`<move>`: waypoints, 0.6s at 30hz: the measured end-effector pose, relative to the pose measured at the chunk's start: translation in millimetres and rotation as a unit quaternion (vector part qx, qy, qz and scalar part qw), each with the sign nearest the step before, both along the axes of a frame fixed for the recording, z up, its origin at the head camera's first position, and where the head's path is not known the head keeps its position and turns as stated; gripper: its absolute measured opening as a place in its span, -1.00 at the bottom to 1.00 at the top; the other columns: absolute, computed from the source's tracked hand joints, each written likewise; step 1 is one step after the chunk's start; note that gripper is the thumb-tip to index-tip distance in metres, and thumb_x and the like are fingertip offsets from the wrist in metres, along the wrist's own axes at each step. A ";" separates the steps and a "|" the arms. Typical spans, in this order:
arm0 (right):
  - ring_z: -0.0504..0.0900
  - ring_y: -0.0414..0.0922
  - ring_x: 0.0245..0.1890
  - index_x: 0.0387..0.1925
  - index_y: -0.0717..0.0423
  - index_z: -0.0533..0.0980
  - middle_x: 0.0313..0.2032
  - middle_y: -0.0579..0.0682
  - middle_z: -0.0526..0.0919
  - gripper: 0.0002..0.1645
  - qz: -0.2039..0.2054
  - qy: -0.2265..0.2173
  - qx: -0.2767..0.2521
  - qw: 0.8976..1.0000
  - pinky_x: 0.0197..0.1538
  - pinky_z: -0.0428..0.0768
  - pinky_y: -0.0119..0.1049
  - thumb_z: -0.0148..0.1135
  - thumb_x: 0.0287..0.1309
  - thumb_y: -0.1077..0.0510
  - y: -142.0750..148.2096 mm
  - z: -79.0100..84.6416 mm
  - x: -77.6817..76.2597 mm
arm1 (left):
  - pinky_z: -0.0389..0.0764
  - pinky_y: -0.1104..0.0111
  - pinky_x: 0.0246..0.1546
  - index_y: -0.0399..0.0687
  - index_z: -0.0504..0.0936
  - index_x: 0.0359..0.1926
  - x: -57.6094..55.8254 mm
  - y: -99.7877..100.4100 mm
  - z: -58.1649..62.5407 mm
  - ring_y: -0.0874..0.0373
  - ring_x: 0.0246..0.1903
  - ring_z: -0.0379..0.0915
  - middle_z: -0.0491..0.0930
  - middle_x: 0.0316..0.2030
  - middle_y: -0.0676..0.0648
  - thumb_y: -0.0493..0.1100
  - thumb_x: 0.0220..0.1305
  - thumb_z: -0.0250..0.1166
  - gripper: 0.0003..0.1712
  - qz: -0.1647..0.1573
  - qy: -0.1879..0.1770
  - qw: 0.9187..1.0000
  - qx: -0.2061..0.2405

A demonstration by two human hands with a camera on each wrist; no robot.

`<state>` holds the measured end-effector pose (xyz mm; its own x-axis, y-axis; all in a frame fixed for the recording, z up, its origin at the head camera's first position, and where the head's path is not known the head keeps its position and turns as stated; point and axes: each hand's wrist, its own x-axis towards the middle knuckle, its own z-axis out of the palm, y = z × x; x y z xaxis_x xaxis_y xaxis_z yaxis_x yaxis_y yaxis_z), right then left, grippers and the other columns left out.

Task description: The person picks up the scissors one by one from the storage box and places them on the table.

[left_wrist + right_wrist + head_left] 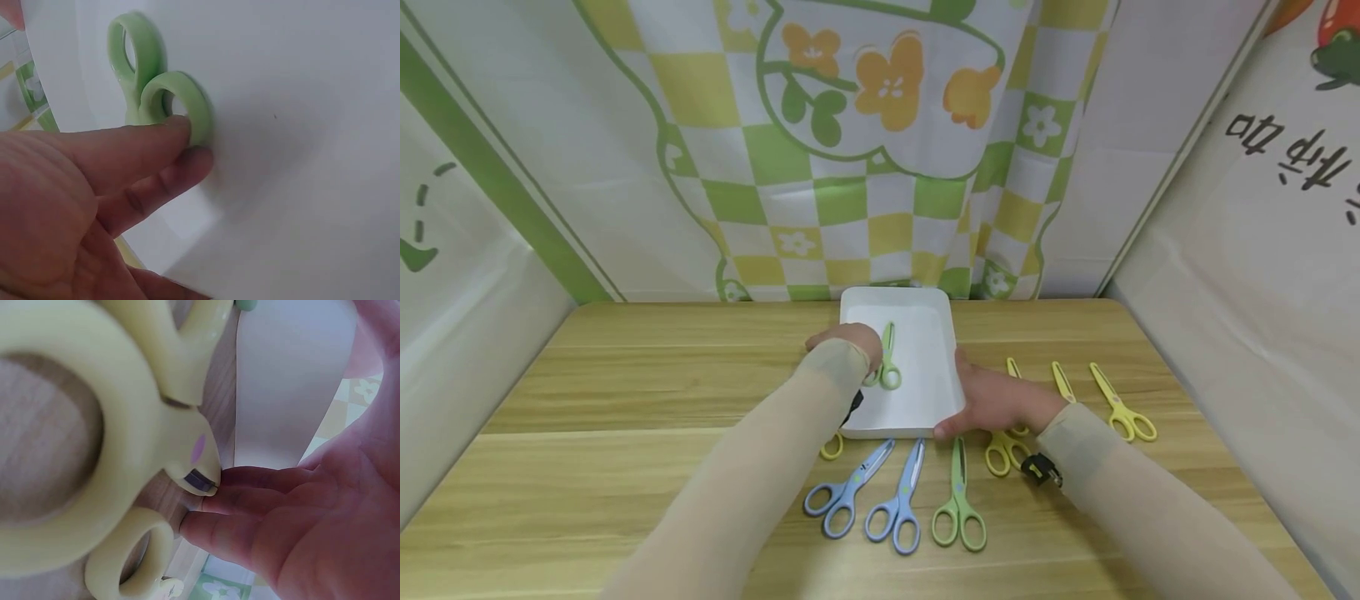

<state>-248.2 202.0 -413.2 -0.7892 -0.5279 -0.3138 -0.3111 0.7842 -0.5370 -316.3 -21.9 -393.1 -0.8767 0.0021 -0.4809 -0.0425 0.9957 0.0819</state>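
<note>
A white tray (pixel 927 400) stands at the back middle of the wooden table. Green-handled scissors (pixel 891 377) lie in it, their blade toward the back. My left hand (pixel 856 340) reaches over the tray's left side; in the left wrist view its thumb and a finger pinch one green handle loop (pixel 199 112). At the tray's right wall my right hand (pixel 996 396) rests with extended fingers, the thumb by the front right corner. Yellow scissors (pixel 140 425) lie close to those fingers in the right wrist view, and the hand holds none of them.
In front of the tray lie two blue scissors (pixel 846 492) (pixel 899 504) and another green pair (pixel 958 500). Several yellow scissors (pixel 1120 408) are to the right, some partly behind my right arm. A yellow handle (pixel 832 448) shows by the tray's front left. A checked curtain (pixel 850 200) hangs behind.
</note>
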 end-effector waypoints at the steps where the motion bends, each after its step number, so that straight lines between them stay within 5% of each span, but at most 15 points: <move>1: 0.08 0.22 0.43 0.44 0.45 -0.54 0.45 0.51 -0.17 0.71 0.000 0.000 0.000 1.000 0.39 0.14 0.02 0.51 -0.06 -0.34 -0.1 0.2 0.1 | 0.30 -0.18 0.13 -0.05 0.67 0.10 -0.2 0.2 -0.7 -0.13 0.15 0.35 0.48 0.24 -0.12 -0.07 0.41 0.12 -0.64 -0.001 0.001 1.000 -0.002; 13: 0.04 0.23 0.44 0.44 0.46 -0.53 0.45 0.51 -0.18 0.72 -0.002 0.000 0.000 1.000 0.41 0.10 0.03 0.51 -0.09 -0.35 -0.5 1.3 0.9 | 0.18 -0.28 0.22 -0.05 0.63 0.21 -2.2 -2.6 -3.3 -0.23 0.33 0.19 0.39 0.34 -0.14 0.03 0.40 0.20 -0.54 -0.025 -0.006 1.000 -0.010; 18: 0.00 0.23 0.45 0.43 0.46 -0.54 0.46 0.50 -0.20 0.73 -0.002 -0.003 0.008 1.000 0.42 0.09 0.01 0.49 -0.09 -0.39 -0.8 1.5 0.6 | 0.35 -0.11 0.06 -0.03 0.73 -0.06 -2.0 -1.5 -2.7 -0.13 0.13 0.35 0.51 0.17 -0.08 -0.01 0.37 0.19 -0.70 -0.030 -0.007 0.999 -0.026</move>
<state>-247.6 201.3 -411.7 -0.7897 -0.5194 -0.3265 -0.3044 0.7938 -0.5264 -318.4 -23.4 -395.8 -0.8690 0.0293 -0.4940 0.0165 0.9994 0.0303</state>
